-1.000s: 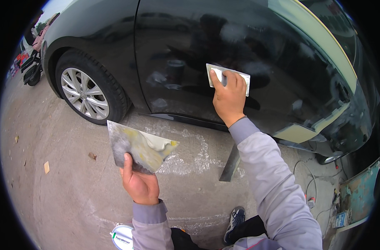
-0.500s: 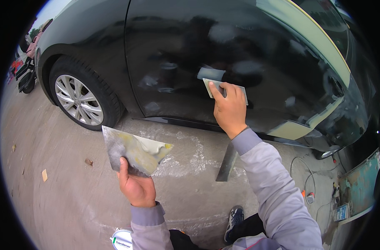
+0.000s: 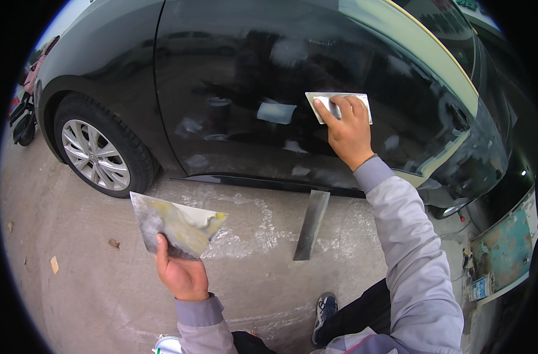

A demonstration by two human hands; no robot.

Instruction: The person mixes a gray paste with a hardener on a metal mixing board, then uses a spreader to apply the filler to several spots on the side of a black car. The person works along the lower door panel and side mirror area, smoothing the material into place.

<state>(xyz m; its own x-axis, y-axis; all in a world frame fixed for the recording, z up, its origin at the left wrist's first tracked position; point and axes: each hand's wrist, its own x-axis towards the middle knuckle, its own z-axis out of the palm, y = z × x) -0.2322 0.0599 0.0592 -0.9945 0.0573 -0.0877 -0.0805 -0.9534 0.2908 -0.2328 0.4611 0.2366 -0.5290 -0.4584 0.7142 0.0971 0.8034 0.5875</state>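
Observation:
My left hand grips a flat mixing board by its lower edge, thumb on top, and pale putty with yellow streaks is smeared over it. In my right hand is a light, flat putty spreader, pinched from behind by the fingers. It is up against the black car door; whether its edge touches the paint cannot be made out. Left of the spreader, a grey-white putty patch lies on the door. Several duller, smaller patches surround it.
A dark flat strip lies on the concrete below the door sill. The front wheel is at the left. A white-lidded tub sits by my left forearm. At the right stand a worn green panel and a small blue-labelled can.
My right hand has moved right and slightly up with the spreader, away from the putty patch. The view has shifted. My left hand still holds the board low at the left.

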